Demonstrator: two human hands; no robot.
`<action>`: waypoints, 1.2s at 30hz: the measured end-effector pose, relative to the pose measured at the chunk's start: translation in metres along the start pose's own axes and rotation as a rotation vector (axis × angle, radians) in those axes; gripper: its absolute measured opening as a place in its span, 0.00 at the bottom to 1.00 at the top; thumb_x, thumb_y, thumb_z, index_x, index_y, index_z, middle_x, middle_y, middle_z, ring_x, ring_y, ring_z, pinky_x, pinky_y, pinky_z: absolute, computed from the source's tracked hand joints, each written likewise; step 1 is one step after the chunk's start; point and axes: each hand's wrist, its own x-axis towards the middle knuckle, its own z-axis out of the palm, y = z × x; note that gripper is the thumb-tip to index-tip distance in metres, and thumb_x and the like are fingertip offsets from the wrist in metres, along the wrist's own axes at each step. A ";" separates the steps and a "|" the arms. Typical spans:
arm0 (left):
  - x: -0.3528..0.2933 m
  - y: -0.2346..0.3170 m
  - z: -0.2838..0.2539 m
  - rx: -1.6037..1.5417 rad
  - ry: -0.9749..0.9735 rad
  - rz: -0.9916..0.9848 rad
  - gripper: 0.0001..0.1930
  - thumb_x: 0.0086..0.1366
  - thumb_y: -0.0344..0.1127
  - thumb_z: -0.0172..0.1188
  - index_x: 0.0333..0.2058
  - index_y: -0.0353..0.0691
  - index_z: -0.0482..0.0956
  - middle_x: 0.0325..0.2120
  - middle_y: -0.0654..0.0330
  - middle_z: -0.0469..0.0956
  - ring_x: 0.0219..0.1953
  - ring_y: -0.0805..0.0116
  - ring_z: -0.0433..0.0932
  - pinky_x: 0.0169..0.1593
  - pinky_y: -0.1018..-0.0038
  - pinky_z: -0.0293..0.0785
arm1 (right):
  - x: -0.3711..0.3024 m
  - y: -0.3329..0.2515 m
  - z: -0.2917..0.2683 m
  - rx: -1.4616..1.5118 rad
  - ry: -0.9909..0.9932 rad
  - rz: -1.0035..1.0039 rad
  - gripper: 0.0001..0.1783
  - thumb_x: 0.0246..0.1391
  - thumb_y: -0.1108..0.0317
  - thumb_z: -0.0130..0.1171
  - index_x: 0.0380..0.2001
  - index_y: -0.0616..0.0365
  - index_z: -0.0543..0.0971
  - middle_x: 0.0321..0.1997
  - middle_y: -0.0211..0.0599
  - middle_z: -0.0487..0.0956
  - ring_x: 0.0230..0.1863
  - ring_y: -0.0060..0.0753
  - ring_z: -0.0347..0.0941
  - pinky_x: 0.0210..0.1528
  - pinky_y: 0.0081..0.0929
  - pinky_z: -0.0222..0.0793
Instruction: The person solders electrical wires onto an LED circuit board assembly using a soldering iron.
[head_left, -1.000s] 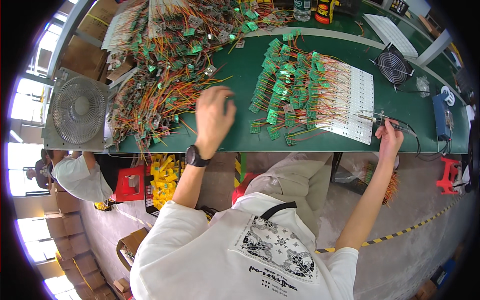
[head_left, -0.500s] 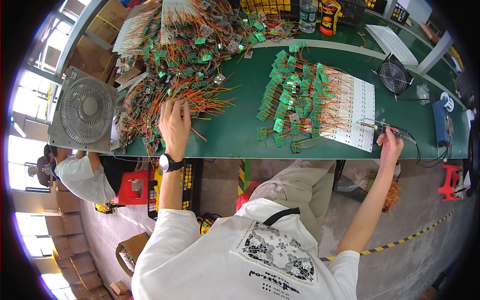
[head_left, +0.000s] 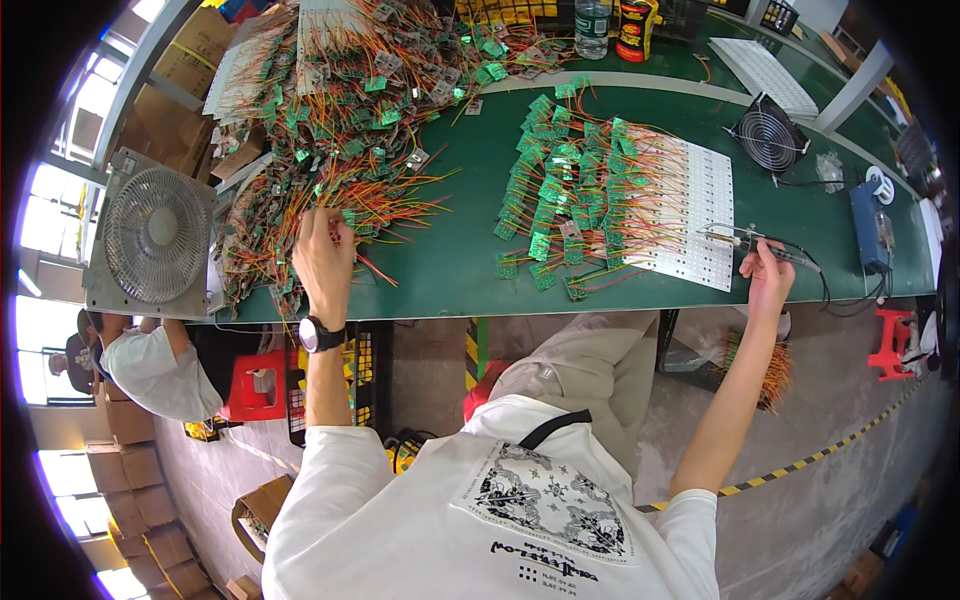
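My left hand (head_left: 323, 262), with a watch at the wrist, is at the near edge of a big heap of small wired circuit boards (head_left: 395, 110). Its fingers are closed on a small circuit board (head_left: 347, 217), partly hidden by them. My right hand (head_left: 766, 277) grips a soldering iron (head_left: 775, 247) whose thin tip points left over a white perforated board (head_left: 708, 215). Along that board's left side lie rows of green circuit boards (head_left: 550, 190), with red and yellow wires running onto it.
A box fan (head_left: 157, 235) stands at the table's left end. On the right are a small black fan (head_left: 768, 140) and a blue solder station (head_left: 870, 230) with a cable. A bottle (head_left: 591, 30) and a can (head_left: 635, 32) stand at the back. Someone sits beyond the left end.
The fingers of my left hand have curled in and closed on a circuit board at the heap. My right hand still holds the soldering iron over the white board. The whole view has shifted slightly.
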 end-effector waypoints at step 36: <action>0.010 0.051 0.030 -0.639 -0.696 0.238 0.09 0.55 0.28 0.65 0.33 0.33 0.75 0.31 0.61 0.76 0.27 0.71 0.78 0.30 0.77 0.75 | 0.000 -0.004 0.003 -0.007 0.057 0.023 0.11 0.55 0.70 0.60 0.39 0.66 0.77 0.22 0.36 0.77 0.19 0.25 0.71 0.22 0.19 0.61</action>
